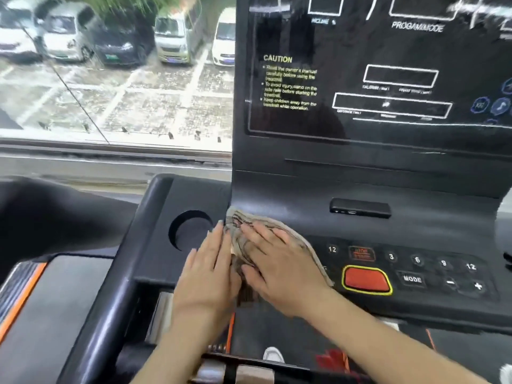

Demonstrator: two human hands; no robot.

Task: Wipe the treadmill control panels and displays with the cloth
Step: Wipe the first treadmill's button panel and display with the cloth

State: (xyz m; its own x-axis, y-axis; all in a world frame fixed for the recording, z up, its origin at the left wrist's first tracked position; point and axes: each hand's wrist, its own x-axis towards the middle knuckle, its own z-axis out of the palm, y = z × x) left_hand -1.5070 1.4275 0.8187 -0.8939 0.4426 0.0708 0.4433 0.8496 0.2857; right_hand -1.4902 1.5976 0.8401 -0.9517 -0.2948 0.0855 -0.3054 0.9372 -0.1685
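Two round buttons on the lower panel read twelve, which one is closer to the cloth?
The "12" button left of the red stop button, beside the crumpled patterned cloth. The other "12" sits far right, above plus.

Both bare forearms are being extended forward from the lower edge of the view, converging toward the left part of the control panel (415,225). The left hand (207,270) is being held flat, palm down, fingers straight and together, pointing forward beside the panel's left edge. The right hand (279,267) is being pressed palm down with fingers spread, angled toward the left, its fingertips lying just beside those of the left hand. The cloth (243,225) is being pinned under the right palm.
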